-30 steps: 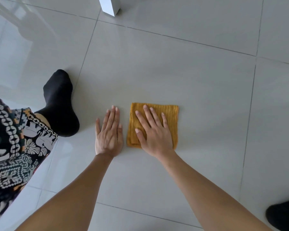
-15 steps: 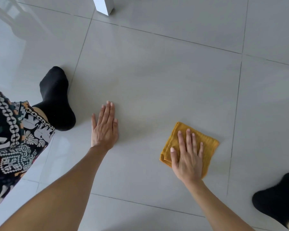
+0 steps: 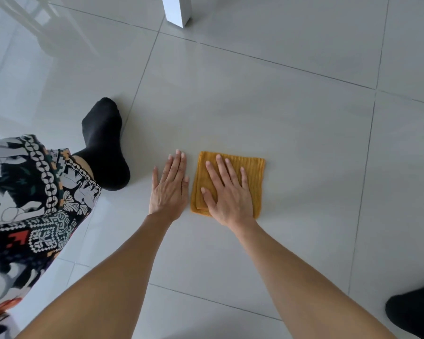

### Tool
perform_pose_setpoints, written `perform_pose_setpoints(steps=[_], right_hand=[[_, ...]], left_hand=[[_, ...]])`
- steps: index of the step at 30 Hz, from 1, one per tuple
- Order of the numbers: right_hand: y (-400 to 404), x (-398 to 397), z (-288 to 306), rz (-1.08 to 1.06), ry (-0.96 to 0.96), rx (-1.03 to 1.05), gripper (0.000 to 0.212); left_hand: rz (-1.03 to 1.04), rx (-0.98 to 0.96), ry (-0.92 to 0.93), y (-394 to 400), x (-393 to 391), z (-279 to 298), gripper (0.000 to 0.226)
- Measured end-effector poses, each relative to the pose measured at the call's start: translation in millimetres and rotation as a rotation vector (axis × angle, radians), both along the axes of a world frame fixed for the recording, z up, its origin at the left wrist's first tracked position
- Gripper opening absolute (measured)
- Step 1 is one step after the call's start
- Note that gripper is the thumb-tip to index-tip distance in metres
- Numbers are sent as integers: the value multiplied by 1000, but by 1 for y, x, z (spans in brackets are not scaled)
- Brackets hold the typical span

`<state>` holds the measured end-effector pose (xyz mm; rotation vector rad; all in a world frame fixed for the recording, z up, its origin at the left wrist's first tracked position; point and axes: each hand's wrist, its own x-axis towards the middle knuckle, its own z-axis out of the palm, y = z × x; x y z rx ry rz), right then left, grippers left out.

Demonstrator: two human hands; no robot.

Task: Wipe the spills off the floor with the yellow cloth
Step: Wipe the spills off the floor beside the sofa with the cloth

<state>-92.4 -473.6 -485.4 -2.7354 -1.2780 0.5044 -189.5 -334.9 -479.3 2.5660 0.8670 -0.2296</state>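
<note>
On grey floor (image 3: 279, 123), right grip (image 3: 228, 194) (fingers spread) flattens yellow cloth (image 3: 253, 172).

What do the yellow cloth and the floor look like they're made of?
The cloth looks like a soft woven or knitted fabric, perhaps cotton or microfibre: fine ribbed lines run across it, its finish is matt, and it lies folded under the right hand. The floor looks like glazed ceramic or porcelain tile: large pale grey squares, thin grout lines, glossy reflections.
</note>
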Motion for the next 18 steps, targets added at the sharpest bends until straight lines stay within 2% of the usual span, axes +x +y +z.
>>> perform_pose_setpoints(steps=[6,9,11,14,16,18], right_hand=[[13,21,4,97,43,-15,64],[12,28,13,124,101,29,61],[10,36,21,81,137,100,58],[7,58,33,-102,44,202,51],[4,77,38,-165,9,181,45],[2,90,42,-159,59,120,42]], left_hand=[[24,24,-35,2,4,3,52],[55,62,-113,3,12,9,53],[76,57,-163,5,24,14,53],[82,-11,-209,11,47,22,51],[56,-71,-198,15,63,26,45],[58,-100,-140,18,78,31,42]])
